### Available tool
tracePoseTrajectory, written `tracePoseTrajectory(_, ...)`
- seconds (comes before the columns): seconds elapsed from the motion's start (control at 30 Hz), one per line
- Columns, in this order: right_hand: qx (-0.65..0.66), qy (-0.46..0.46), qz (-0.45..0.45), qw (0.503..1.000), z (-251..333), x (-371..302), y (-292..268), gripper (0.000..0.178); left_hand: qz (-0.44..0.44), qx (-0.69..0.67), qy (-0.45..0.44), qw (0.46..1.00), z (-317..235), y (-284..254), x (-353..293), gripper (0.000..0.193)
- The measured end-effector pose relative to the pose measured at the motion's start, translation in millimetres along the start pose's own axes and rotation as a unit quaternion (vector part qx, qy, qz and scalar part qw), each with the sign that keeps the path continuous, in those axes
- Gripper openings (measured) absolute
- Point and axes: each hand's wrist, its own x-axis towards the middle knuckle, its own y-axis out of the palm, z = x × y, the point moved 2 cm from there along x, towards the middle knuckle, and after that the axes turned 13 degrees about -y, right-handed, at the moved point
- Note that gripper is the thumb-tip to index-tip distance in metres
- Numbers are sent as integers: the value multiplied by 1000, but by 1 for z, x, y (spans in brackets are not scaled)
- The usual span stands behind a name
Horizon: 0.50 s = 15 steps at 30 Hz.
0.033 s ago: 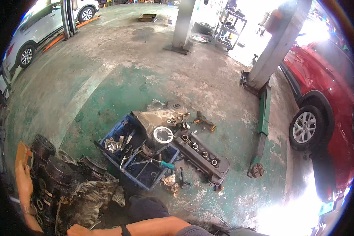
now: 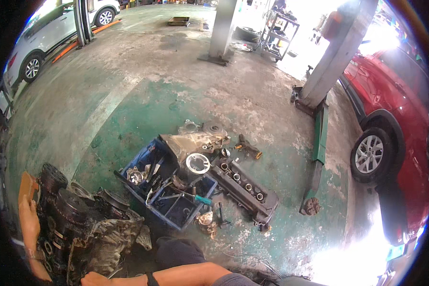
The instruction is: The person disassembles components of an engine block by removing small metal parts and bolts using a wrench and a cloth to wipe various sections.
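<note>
A greasy engine (image 2: 93, 233) with dark pulleys on its upper side stands on the floor at the lower left. At its left side my left hand (image 2: 28, 219) has its fingers closed against a flat orange-brown block (image 2: 29, 187), whose kind I cannot make out. Low in front of the engine, my right hand (image 2: 94, 279) is closed in a fist. A thin metal rod (image 2: 114, 272) shows beside that fist; the lower edge of the picture cuts off what the fingers hold.
Right of the engine sits a blue crate (image 2: 169, 221) of parts and a teal-handled tool (image 2: 203, 199). Beside it lie a metal engine cover (image 2: 176, 145) and a valve cover (image 2: 245, 190). Lift posts (image 2: 221, 33) stand beyond; a red car (image 2: 391, 86) is at right, a white car (image 2: 52, 33) far left.
</note>
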Motion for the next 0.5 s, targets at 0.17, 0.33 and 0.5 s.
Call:
tracePoseTrajectory(0.17, -3, -1, 11, 1000, 10, -7, -18, 20, 31, -3, -6, 1000, 5, 1, 4, 36)
tracePoseTrajectory(0.33, 11, 7, -10, 1000, 8, -8, -16, 22, 131, -24, -111, 985, -21, -10, -4, 34)
tracePoseTrajectory(0.5, 7, 6, 18, 1000, 11, -7, -18, 23, -50, -103, 23, 993, 32, 17, 5, 34)
